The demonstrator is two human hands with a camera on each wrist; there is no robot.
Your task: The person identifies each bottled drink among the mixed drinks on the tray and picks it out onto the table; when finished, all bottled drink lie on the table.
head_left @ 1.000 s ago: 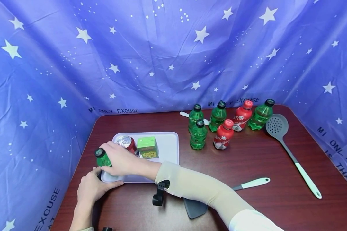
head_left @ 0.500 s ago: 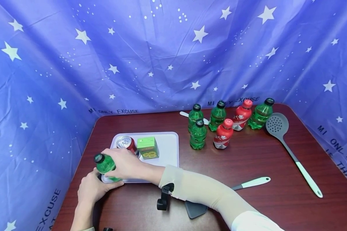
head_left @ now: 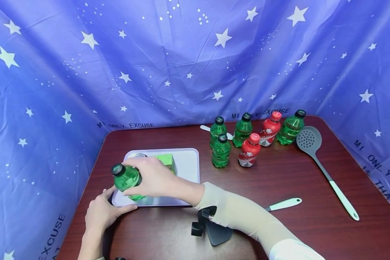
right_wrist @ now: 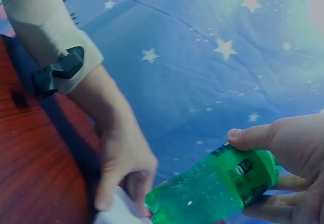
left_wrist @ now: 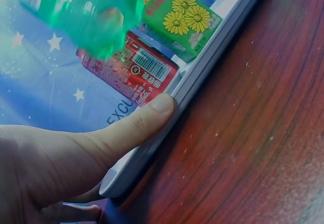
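Note:
In the head view my right hand (head_left: 153, 177) grips a green plastic soda bottle (head_left: 128, 178) with a black cap, tilted above the front left part of a white tray (head_left: 189, 169). The bottle (right_wrist: 212, 186) lies between thumb and fingers in the right wrist view. My left hand (head_left: 100, 210) holds the tray's front left corner, its thumb on the rim (left_wrist: 195, 89) in the left wrist view. On the tray stand a red soda can (left_wrist: 134, 69) and a green drink carton (left_wrist: 182, 19) with yellow flowers. My right hand partly hides both in the head view.
Upright green bottles (head_left: 221, 151) and two red bottles (head_left: 249, 151) stand at the back right, with a white spoon (head_left: 205, 128) behind. A grey skimmer (head_left: 308, 139) lies on the right. A grey spatula (head_left: 218, 234) lies in front, partly under my right forearm.
My right hand has lifted the green bottle from the tray's left corner and moved it to the right. The left hand has stayed at the corner.

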